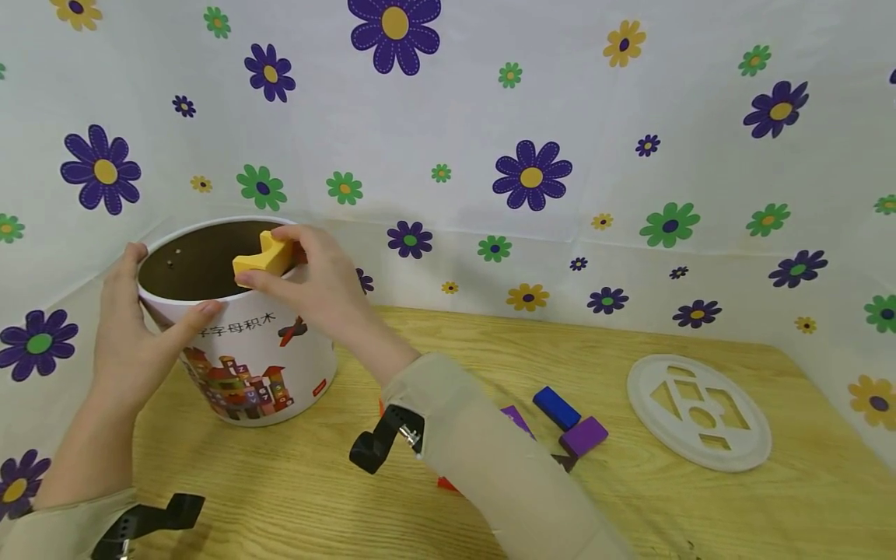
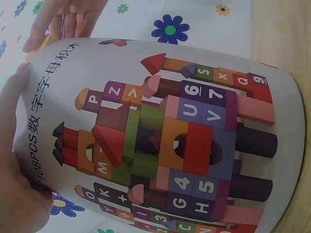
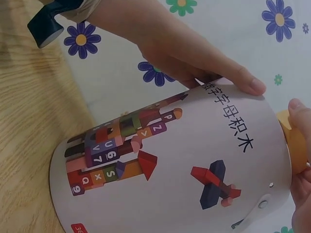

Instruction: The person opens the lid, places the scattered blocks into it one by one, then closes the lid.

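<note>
A white cylindrical bucket [image 1: 294, 365] printed with pictures of toy blocks stands upright at the left of the table. My left hand [image 1: 133, 334] holds it near the rim, thumb on the front and fingers round the left side. Between the thumb and fingers of my right hand [image 1: 322, 284] is a yellow arch-notched block [image 1: 264, 260], pinched over the right part of the bucket's mouth. The right wrist view shows that yellow block [image 3: 294, 141] at the rim, partly covered by fingers. Most of the bucket's bottom is hidden.
On the table [image 1: 280, 482], a blue block [image 1: 556, 408] and a purple block [image 1: 584, 437] lie right of my right forearm. The forearm partly hides another purple piece [image 1: 518, 420] and a red one [image 1: 446, 484]. A round white lid [image 1: 752, 443] with shaped holes lies farther right.
</note>
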Action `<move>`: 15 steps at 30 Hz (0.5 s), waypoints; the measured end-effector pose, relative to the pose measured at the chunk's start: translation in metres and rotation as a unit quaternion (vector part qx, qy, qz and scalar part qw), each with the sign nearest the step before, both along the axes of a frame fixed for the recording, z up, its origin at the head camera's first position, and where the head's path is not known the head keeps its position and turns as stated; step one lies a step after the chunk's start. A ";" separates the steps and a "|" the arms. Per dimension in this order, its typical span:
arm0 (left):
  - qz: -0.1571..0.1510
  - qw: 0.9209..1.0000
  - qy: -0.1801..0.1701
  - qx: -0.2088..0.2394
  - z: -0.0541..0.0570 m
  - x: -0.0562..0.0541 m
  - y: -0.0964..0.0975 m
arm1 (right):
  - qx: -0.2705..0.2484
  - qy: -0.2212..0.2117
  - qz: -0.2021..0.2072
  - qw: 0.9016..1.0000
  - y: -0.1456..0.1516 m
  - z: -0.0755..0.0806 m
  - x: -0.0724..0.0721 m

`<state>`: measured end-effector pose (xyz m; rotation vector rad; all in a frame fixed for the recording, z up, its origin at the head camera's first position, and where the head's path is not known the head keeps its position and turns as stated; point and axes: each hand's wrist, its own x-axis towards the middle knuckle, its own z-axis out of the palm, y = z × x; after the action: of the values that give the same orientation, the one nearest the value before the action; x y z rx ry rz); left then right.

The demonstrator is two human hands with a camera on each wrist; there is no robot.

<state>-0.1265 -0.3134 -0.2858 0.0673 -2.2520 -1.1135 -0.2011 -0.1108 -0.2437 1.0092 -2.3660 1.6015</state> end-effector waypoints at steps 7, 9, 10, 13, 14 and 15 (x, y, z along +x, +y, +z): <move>-0.001 1.000 0.002 -0.004 0.001 0.001 0.000 | 0.061 0.033 -0.020 0.997 -0.003 0.002 0.000; -0.003 1.000 0.005 -0.005 0.002 0.001 0.000 | 0.081 0.047 -0.025 0.995 -0.003 0.002 0.000; -0.002 1.000 0.004 -0.005 0.002 0.001 0.000 | 0.090 0.053 -0.027 0.994 -0.003 0.002 0.000; -0.001 1.000 0.004 -0.005 0.002 0.001 0.000 | 0.114 0.066 -0.030 0.991 -0.003 0.002 0.001; -0.001 1.000 0.004 -0.004 0.001 0.001 0.000 | 0.121 0.068 -0.029 0.990 -0.003 0.002 0.002; -0.001 1.000 0.003 -0.004 0.001 0.001 0.000 | 0.127 0.068 -0.028 0.989 -0.003 0.002 0.002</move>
<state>-0.1259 -0.3133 -0.2845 0.0583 -2.2518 -1.1047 -0.1991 -0.1136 -0.2415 1.0474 -2.5222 1.1933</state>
